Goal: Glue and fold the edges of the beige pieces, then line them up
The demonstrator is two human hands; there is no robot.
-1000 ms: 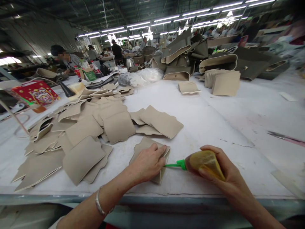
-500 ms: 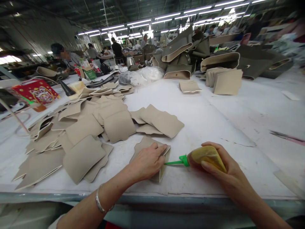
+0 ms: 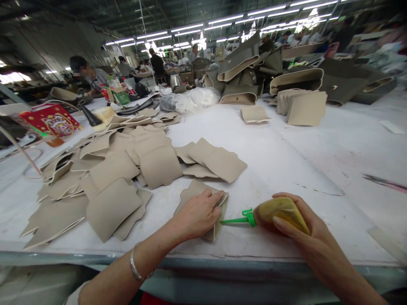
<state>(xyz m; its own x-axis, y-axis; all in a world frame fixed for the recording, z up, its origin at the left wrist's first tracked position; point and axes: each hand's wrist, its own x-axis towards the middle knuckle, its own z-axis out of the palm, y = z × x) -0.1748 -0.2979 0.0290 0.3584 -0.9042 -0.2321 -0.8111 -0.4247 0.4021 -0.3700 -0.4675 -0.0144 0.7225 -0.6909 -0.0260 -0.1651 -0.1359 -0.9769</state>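
My right hand (image 3: pixel 302 228) is wrapped round a squeeze bottle (image 3: pixel 278 214) of yellow-brown liquid, which looks like glue. The bottle lies tilted on its side, its long green nozzle (image 3: pixel 237 220) pointing left. The nozzle's tip is at the right edge of a beige leather piece (image 3: pixel 197 186), where a narrow strip along that edge looks coated. My left hand (image 3: pixel 199 214) holds this piece down on the table, index finger stretched to its upper right corner and the other fingers bent. The hand hides the middle of the piece.
Many beige leather pieces (image 3: pixel 111 165) are heaped on the left of the white table (image 3: pixel 270 161). Stacked pieces (image 3: pixel 307 109) and dark bags (image 3: pixel 238 63) stand at the back. Tweezers (image 3: pixel 383 182) lie at the right. A person (image 3: pixel 85 74) sits at the far left.
The bottle and my right hand have shifted slightly right and down, the nozzle tip sliding down along the leather's edge. My left hand stays in place on the piece.
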